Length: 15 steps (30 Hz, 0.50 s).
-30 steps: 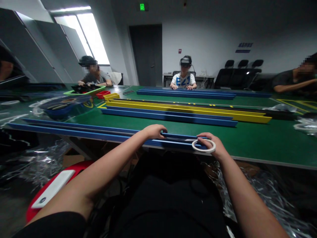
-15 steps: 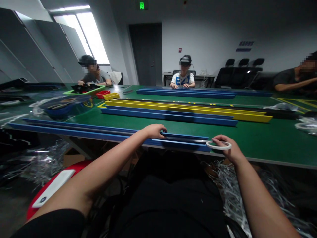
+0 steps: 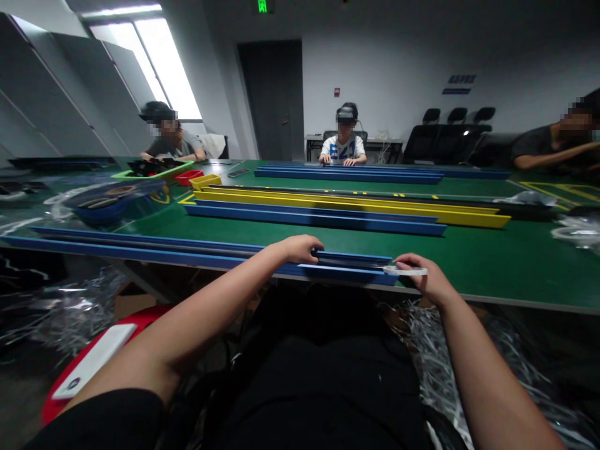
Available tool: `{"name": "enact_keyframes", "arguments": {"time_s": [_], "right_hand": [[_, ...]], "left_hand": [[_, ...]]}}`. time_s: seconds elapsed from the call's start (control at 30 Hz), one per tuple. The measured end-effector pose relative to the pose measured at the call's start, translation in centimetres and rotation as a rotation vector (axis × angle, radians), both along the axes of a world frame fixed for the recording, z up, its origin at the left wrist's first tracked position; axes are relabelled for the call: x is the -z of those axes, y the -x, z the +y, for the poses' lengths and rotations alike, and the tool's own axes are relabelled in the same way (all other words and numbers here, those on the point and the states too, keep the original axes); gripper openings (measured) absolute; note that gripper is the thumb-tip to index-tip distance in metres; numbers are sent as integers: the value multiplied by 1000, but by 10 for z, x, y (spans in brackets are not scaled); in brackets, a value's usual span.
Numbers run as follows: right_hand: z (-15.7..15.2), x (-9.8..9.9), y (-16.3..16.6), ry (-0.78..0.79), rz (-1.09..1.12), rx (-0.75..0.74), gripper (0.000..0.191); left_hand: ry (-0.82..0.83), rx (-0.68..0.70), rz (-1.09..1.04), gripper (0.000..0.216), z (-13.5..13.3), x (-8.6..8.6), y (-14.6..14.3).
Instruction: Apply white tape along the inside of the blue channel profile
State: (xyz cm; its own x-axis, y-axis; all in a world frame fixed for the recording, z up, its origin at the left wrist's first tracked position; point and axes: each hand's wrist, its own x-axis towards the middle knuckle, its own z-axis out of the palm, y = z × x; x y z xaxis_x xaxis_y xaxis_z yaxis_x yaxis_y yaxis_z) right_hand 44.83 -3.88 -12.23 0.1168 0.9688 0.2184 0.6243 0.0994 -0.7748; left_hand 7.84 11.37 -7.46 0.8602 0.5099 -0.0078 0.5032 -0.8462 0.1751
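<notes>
Our right hand [image 3: 434,281] pinches a white tape ring [image 3: 412,272] between thumb and fingers at the near edge of the green surface [image 3: 497,269]. We see the ring almost edge-on, its left side at the right end of a long blue channel [image 3: 140,253]. Our left hand [image 3: 302,248] curls its fingers at the far wall of that same channel, short of the right end; from this angle we cannot tell whether it grips the wall or only rests there. The channel itself lies along the near edge and runs far out to the left.

Beyond it, we have a shorter blue channel [image 3: 257,215], then a yellow channel [image 3: 469,219] just behind, and more blue channels [image 3: 347,176] on the far side. To the left stand a blue basin [image 3: 100,214], a red container [image 3: 190,178] and a yellow container [image 3: 206,181].

Across from us, a person in a white printed shirt [image 3: 335,150] sits with both hands at the far blue channels. Near left, below the surface, a white flat object [image 3: 96,361] lies on a red seat [image 3: 149,317].
</notes>
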Motion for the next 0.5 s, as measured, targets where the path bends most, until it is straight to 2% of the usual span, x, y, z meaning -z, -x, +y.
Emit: {"name": "enact_keyframes", "arguments": {"time_s": [0.27, 0.5], "right_hand": [[5, 3, -3, -1, -13, 7, 45], [4, 2, -1, 7, -57, 12, 41]], "left_hand": [[-16, 25, 13, 41, 0, 2, -21], [-16, 28, 17, 41, -1, 2, -26]]}}
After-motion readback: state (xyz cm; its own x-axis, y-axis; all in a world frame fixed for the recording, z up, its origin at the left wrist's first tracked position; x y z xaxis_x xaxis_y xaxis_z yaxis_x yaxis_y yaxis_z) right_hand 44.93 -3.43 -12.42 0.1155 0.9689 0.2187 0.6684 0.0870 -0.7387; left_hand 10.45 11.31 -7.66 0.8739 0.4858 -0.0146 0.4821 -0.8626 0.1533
